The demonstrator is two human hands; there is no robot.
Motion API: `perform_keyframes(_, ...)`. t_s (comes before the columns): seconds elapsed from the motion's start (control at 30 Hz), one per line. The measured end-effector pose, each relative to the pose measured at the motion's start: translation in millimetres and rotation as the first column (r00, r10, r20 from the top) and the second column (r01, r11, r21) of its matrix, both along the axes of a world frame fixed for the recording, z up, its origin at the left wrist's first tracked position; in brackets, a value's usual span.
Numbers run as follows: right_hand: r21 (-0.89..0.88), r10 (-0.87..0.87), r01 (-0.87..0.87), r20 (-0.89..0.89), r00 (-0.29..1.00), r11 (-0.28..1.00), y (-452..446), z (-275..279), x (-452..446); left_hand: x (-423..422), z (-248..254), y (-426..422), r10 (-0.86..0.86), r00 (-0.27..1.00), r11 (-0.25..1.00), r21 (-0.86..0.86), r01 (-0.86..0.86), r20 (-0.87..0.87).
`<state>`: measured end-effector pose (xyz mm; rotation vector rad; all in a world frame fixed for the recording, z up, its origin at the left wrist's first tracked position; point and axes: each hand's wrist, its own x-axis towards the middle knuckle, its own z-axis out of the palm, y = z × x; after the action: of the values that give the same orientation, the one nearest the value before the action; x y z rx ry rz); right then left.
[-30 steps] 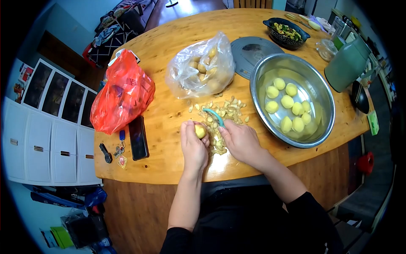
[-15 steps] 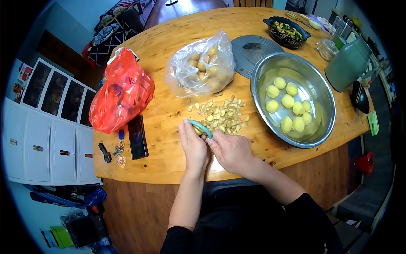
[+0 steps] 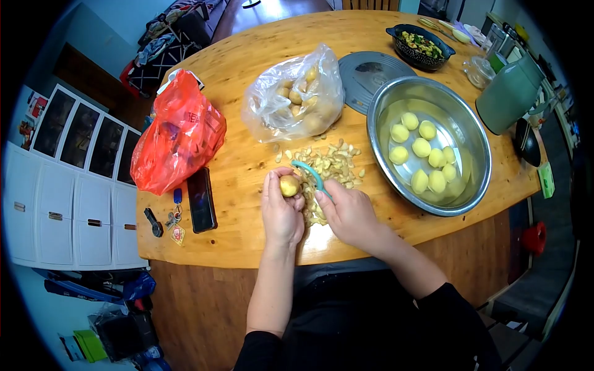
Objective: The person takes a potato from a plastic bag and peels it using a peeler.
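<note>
A small potato (image 3: 289, 185) rests in my left hand (image 3: 281, 213), the fingers curled around it. My right hand (image 3: 349, 213) grips a teal peeler (image 3: 311, 173), whose head is just above and right of the potato, apart from it. Beneath and beyond my hands lies a heap of potato peelings (image 3: 328, 168). To the right, a large steel basin (image 3: 374, 139) holds water and several peeled, pale yellow potatoes (image 3: 421, 147). Behind the peelings sits a clear plastic bag (image 3: 263, 117) with several unpeeled potatoes inside.
On the left of the wooden table (image 3: 235, 244) are a red plastic bag (image 3: 179, 142), a phone (image 3: 202, 201) and keys (image 3: 176, 216). A grey round mat (image 3: 362, 74), a dark dish of food (image 3: 421, 52) and a green jug (image 3: 510, 96) stand toward the back right.
The peeler has come off the potato, moving up and right with my right hand. More of the potato now shows in my left hand.
</note>
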<state>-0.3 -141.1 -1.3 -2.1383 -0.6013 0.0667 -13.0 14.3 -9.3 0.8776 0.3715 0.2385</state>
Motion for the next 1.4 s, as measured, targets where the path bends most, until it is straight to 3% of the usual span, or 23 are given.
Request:
perform_keyframes(0.3,-0.024,0.085,-0.083,0.104,0.991,0.996,9,4,-14,3,-6,-19,0.199,0.98,0.966,0.169,-0.193,-0.018)
perform_keyframes(0.4,-0.054,0.087,-0.082,0.103,0.991,0.995,9,5,-13,4,-14,-15,0.166,0.985,0.964,0.202,-0.173,0.051)
perform_keyframes(0.53,-0.149,-0.041,0.045,0.031,0.999,0.988,3,-7,3,-7,6,-12,0.068,0.997,0.976,0.212,-0.057,-0.047)
perform_keyframes(0.63,0.012,-0.037,0.037,-0.025,0.999,0.999,-5,-5,6,-4,11,-10,0.069,0.997,0.969,0.239,-0.058,-0.038)
perform_keyframes(0.8,0.01,0.032,-0.032,0.056,0.998,0.999,0,-2,-4,1,5,-9,0.094,0.994,0.986,0.141,-0.085,-0.059)
perform_keyframes(0.97,-0.02,0.073,-0.072,0.107,0.992,0.997,8,3,-15,2,-10,-13,0.148,0.989,0.959,0.248,-0.138,-0.02)
perform_keyframes(1.13,-0.049,0.046,-0.043,0.05,0.998,0.998,7,-1,-8,0,-16,-11,0.166,0.986,0.913,0.375,-0.16,0.015)
perform_keyframes(1.23,-0.079,-0.019,0.02,0.017,1.0,0.997,-4,-10,1,-8,7,-14,0.137,0.99,0.938,0.317,-0.139,0.029)
perform_keyframes(1.4,-0.024,-0.005,0.007,0.062,0.998,1.0,-3,6,-3,2,6,-11,0.125,0.992,0.969,0.216,-0.12,-0.01)
